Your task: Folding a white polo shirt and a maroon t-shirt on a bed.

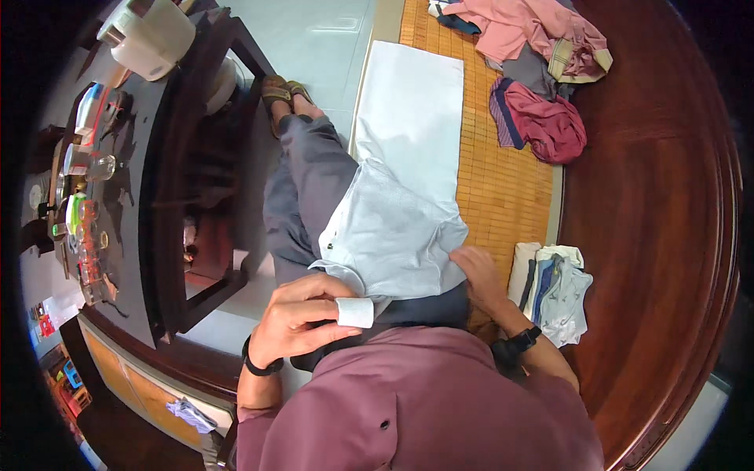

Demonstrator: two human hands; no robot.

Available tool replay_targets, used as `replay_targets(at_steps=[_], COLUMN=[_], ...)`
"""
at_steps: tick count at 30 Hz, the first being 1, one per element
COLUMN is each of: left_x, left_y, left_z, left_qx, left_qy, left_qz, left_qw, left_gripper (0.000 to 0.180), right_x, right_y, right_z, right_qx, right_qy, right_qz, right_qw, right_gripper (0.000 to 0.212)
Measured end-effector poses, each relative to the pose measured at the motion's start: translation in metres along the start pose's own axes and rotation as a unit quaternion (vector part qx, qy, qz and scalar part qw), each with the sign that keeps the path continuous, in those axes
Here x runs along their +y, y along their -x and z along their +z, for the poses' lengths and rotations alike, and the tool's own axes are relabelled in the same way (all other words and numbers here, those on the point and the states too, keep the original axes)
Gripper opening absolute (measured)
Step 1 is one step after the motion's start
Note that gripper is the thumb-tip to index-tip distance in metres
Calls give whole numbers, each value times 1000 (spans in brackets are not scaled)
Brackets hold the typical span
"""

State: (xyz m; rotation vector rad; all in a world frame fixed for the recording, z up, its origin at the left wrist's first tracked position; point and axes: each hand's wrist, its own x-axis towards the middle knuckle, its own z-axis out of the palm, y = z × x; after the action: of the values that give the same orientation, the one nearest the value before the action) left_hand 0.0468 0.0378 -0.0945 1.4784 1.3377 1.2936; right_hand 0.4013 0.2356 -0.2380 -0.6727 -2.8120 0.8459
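Observation:
A light grey shirt (397,228) with a small dark button lies bunched over my lap, its far part resting on a long white flat panel (416,106). My left hand (302,318) is at the shirt's near left edge with its fingers bent and closed. A short white band or piece (355,312) shows at those fingertips; I cannot tell whether it is a wrapping on a finger or something held. My right hand (481,276) grips the shirt's right edge, fingertips on the fabric.
On a woven bamboo mat (503,196) lie pink and grey clothes (518,39) and a dark red garment (546,118). Folded clothes (554,290) stand at the right by a dark wooden backrest (644,220). A dark table (145,196) with jars and a white appliance (153,39) is on the left.

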Motion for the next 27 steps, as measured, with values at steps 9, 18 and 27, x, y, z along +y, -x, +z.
replay_targets(at_steps=[9, 18, 27], left_x=[9, -44, -66], left_y=[-21, -154, -233], left_z=[-19, -56, -84], left_qx=[17, 120, -4], left_qy=[-136, -25, 100], left_qz=[56, -102, -180], left_qw=[989, 987, 979], left_gripper=[36, 40, 28], right_x=[11, 63, 81], right_y=[-32, -89, -125], right_z=[-47, -70, -130], right_qx=[-2, 35, -103], right_qy=[-226, -386, -348], right_qz=[112, 238, 271], right_qw=[968, 890, 891], right_gripper=[39, 25, 27])
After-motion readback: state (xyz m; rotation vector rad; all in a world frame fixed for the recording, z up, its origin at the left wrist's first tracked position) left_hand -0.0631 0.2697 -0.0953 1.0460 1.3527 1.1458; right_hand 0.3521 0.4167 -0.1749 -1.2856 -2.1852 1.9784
